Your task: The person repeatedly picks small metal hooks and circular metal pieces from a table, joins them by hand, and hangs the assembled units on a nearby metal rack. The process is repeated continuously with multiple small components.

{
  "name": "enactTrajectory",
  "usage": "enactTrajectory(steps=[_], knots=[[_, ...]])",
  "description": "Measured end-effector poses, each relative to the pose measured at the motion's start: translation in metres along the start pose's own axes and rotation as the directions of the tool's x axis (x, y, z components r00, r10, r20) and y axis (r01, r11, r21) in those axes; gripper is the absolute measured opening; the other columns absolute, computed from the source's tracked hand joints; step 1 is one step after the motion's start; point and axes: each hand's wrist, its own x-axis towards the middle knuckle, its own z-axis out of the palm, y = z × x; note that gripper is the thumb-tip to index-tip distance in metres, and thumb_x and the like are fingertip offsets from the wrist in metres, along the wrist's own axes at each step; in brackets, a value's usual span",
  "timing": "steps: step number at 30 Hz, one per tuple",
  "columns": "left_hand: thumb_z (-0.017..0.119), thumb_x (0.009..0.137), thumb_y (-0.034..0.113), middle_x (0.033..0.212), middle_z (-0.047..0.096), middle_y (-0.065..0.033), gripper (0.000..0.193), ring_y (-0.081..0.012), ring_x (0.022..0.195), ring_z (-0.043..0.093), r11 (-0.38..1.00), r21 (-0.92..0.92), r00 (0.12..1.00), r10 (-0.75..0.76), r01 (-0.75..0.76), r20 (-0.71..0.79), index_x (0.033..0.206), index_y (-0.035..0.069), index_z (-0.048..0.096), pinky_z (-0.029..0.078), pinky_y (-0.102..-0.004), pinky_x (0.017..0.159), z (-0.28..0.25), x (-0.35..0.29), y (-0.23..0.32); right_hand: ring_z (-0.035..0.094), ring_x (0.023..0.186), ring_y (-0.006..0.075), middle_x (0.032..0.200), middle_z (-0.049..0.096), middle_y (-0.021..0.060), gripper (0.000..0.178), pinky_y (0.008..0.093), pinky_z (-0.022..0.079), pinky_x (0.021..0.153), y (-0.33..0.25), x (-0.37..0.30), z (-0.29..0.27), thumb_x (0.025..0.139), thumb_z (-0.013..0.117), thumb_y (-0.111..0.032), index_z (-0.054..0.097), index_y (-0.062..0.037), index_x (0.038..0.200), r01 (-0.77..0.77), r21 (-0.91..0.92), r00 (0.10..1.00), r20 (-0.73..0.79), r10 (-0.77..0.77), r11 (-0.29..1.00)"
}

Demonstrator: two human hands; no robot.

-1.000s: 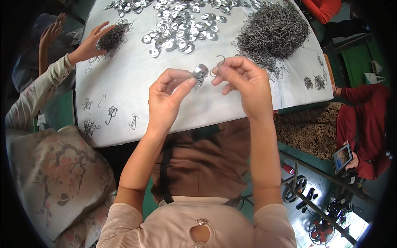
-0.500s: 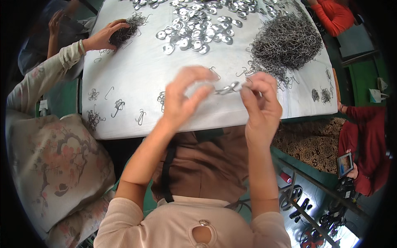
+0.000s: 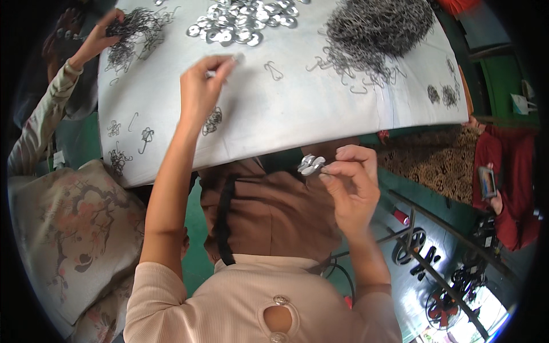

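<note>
The right hand (image 3: 353, 191) pinches one cluster of shiny metal discs (image 3: 311, 164) between thumb and forefinger, its other fingers loosely bent; the discs overlap too closely to count. The left hand (image 3: 203, 88) pinches one small silvery piece (image 3: 238, 58) between thumb and fingertips, too blurred for its exact shape to be told.

On the table are one broad pile of discs (image 3: 246, 35), one large heap of wire hooks (image 3: 380, 26) and one smaller mound of hooks (image 3: 134, 34). One little bunch (image 3: 211, 121) lies just beside the left wrist. Toward the left edge are three more tangles (image 3: 118, 162) and one single hook (image 3: 132, 121); three small clumps (image 3: 450, 96) sit by the right edge.

The cluster is at the left side of the right fingertips, off the table's near edge and above the brown cloth (image 3: 269, 217) on the lap. The silvery piece is over the tabletop, on the near side of the disc pile.

The white-covered table (image 3: 297, 114) fills the far half of the scene. At far left, a co-worker's hand (image 3: 98, 39) is at the smaller mound. On the right, a person in dark red sleeves (image 3: 512, 183) holds a small screen (image 3: 487, 182). Near left is a flower-patterned fabric (image 3: 86, 240); near right, beyond metal bars, stands a fan (image 3: 442, 308) with reddish blades.
</note>
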Motion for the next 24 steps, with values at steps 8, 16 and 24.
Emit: enactTrajectory(steps=[8,16,24], knots=[[0.065,0.089,0.004,0.093,0.066,-0.003,0.009,-0.0083,0.086,0.061,0.756,-0.499,0.861,-0.162,0.422,0.483,0.096,0.0,0.062,0.05,-0.023,0.078,0.036,-0.144,0.048,0.054,0.078,0.0132,0.104,0.048,0.0075,0.011,0.0243,0.048,0.064,0.022,-0.033,0.015,0.078,0.071,0.003,0.065,-0.0006,0.087,-0.049,-0.01,0.998,-0.051,0.049,0.999],[0.067,0.086,0.0,0.098,0.063,-0.0057,0.011,-0.0109,0.087,0.062,0.704,-0.617,0.91,-0.101,0.351,0.402,0.096,-0.002,0.065,0.051,-0.0238,0.078,0.042,-0.16,0.056,0.055,0.083,0.0193,0.103,0.05,0.0074,0.014,0.0293,0.046,0.07,0.034,-0.043,0.024,0.076,0.074,-0.004,0.066,-0.0039,0.088,-0.085,-0.074,0.991,-0.107,0.077,0.994],[0.069,0.084,0.0,0.099,0.063,-0.0068,0.01,-0.0122,0.09,0.062,0.784,-0.532,0.92,-0.123,0.32,0.373,0.094,-0.001,0.066,0.05,-0.0248,0.082,0.048,-0.161,0.04,0.059,0.079,0.0151,0.088,0.061,0.0056,0.015,0.0281,0.046,0.073,0.051,0.009,-0.025,0.079,0.069,-0.008,0.064,-0.0024,0.093,-0.277,-0.163,0.952,0.088,0.293,0.947]])
